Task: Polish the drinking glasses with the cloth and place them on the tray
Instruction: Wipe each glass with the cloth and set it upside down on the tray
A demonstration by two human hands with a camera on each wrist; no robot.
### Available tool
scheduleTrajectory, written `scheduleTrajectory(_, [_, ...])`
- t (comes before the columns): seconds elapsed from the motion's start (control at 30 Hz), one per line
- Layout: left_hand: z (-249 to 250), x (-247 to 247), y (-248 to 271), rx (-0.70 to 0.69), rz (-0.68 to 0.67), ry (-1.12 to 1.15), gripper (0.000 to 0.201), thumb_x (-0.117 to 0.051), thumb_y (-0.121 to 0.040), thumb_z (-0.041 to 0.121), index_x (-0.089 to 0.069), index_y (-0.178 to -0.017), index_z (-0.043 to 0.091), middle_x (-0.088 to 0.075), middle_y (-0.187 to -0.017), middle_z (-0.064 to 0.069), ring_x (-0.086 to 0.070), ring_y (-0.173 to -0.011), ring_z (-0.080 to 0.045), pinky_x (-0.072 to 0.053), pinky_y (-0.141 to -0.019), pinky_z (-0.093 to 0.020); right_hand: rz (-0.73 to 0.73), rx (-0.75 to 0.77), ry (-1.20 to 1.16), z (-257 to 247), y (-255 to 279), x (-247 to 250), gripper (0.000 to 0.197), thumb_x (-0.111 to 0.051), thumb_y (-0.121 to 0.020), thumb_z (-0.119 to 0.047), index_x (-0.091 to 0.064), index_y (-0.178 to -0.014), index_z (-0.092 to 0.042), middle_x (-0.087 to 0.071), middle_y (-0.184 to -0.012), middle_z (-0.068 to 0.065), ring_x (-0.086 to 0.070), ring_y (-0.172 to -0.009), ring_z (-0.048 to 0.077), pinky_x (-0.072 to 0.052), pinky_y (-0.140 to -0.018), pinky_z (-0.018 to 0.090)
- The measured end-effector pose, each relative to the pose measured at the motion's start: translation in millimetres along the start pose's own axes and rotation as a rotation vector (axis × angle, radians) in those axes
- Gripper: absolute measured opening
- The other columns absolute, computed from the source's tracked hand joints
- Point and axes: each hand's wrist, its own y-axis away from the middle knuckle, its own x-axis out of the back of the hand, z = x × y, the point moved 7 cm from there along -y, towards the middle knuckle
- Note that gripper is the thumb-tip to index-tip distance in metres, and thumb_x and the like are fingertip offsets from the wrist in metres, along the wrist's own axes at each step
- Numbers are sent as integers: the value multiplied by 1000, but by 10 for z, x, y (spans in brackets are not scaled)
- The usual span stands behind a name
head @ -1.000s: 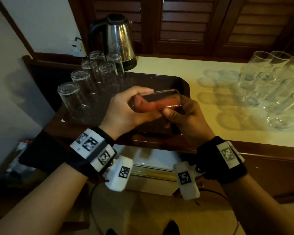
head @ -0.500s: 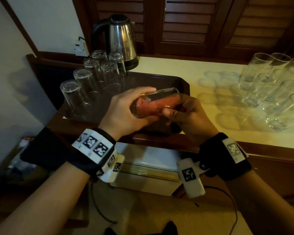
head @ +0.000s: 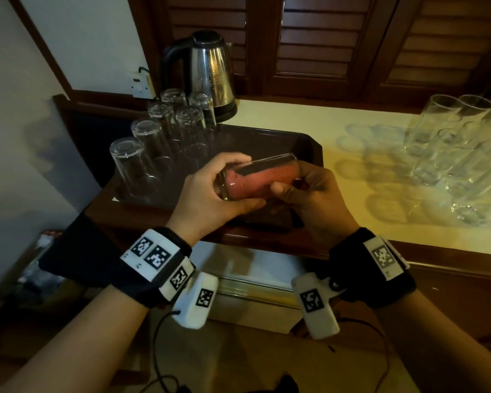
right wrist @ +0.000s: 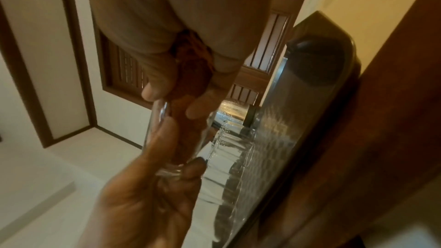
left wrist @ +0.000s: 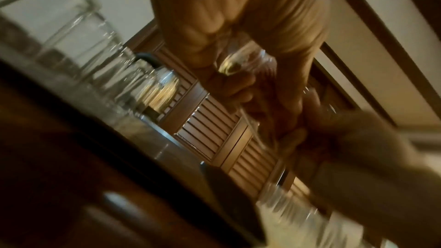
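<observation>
A clear drinking glass (head: 262, 177) lies sideways over the front of the dark tray (head: 309, 146), with a red cloth (head: 255, 184) stuffed inside it. My left hand (head: 210, 190) grips the glass by its base end. My right hand (head: 304, 191) pinches the cloth (right wrist: 190, 74) where it enters the mouth of the glass (right wrist: 158, 120). In the right wrist view my left hand (right wrist: 148, 195) wraps the thick base. The left wrist view is blurred and shows the glass base (left wrist: 241, 63) in my fingers.
Several polished glasses (head: 142, 163) stand upside down on the tray's left side. A steel kettle (head: 207, 72) stands behind the tray. Several more glasses (head: 465, 154) stand at the right on the pale countertop (head: 295, 120). The wooden counter edge (head: 267, 242) runs below my hands.
My left wrist has rolled, turning the glass round the cloth. Both hands stay in about the same place over the tray's front.
</observation>
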Motion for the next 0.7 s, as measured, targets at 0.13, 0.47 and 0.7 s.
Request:
scheduleTrajectory(0.13, [-111,-43,12,330,-69,397,62,-85,-60,47,-65,-113,23,-70,-93,2,-59,-58,-13,-45,-46,-20,-66,88,81,-139,-37,-92,25,-67,-85,9,-65,-104,-8,-73,-93,-3,-70,-89,7,-55,-77,21])
scheduleTrajectory(0.47, [51,60,-48,300,-149,384,50,-83,-74,32,-64,-119,21,-70,-107,3,-66,-74,-4,-53,-60,-18,-47,146,3,-229,-50,-112,22,-67,-86,5,-67,-104,-8,-74,-91,-6,-71,-86,12,-57,-72,24])
scheduleTrajectory(0.7, [245,230,-122,-108,-81,-44,65,-82,-68,46,-60,-127,31,-70,-106,10,-67,-97,-4,-57,-83,-23,-53,68,-24,-198,-34,-152,30,-68,-83,-16,-64,-110,-4,-70,-96,4,-68,-82,11,-55,-64,24])
